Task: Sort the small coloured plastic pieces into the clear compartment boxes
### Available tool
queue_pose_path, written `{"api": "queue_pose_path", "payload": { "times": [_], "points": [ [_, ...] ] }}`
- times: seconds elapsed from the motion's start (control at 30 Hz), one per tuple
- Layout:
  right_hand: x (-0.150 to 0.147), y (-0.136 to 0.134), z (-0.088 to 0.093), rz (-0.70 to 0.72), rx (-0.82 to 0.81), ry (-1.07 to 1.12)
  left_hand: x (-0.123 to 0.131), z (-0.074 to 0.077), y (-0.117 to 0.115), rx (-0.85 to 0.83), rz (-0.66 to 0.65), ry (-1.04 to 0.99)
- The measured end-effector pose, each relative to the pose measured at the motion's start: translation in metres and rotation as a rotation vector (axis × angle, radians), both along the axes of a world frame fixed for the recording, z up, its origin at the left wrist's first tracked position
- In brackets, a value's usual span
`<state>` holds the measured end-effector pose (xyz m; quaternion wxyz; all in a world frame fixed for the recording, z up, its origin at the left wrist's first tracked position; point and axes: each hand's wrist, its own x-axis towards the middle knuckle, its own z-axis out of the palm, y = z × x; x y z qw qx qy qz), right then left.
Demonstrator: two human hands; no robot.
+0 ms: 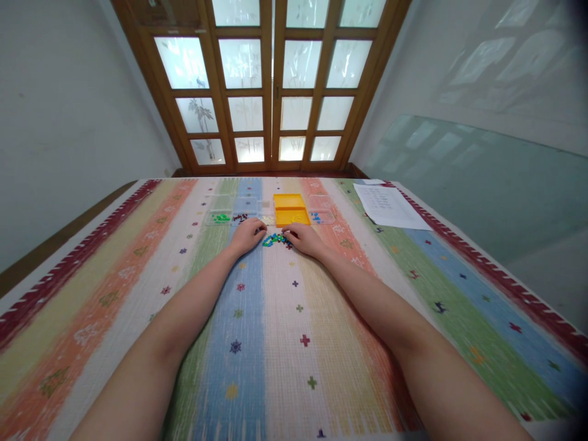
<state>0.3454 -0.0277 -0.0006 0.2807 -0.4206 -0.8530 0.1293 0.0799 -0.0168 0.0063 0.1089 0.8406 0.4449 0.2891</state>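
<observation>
A small cluster of blue, green and dark pieces [276, 239] lies on the striped tablecloth between my two hands. At its left side my left hand [249, 234] rests with fingers curled in; anything between the fingertips is too small to make out. Bent over the cluster's right edge, my right hand [304, 239] has thumb and fingers drawn together near the pieces, and its fingertips are partly hidden. Just beyond the hands stands an open yellow box [290, 201] with small yellow pieces in it.
Clear boxes hold green pieces [221, 218], dark brown pieces [239, 217], pale pieces [267, 220] and blue pieces [316, 217]. A printed paper sheet [390, 205] lies at the far right of the tablecloth [285, 367]. Wooden glass-paned doors [273, 122] stand beyond the table.
</observation>
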Motion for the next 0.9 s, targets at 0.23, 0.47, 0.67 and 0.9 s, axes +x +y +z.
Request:
{"api": "queue_pose_path", "payload": {
  "times": [0.23,0.47,0.67,0.9],
  "points": [
    [0.000,-0.001,0.000,-0.003,-0.021,0.007,-0.050,0.020,0.012,0.063,0.555,-0.110],
    [0.002,0.000,-0.002,0.005,-0.024,0.011,-0.096,0.016,0.020,-0.059,0.924,-0.136],
    [0.001,0.002,-0.003,0.012,-0.018,0.011,-0.112,0.022,0.029,-0.059,0.884,-0.234],
    [0.001,0.001,-0.001,0.005,-0.029,0.005,-0.093,0.042,0.018,-0.149,0.345,-0.266]
  ]
}}
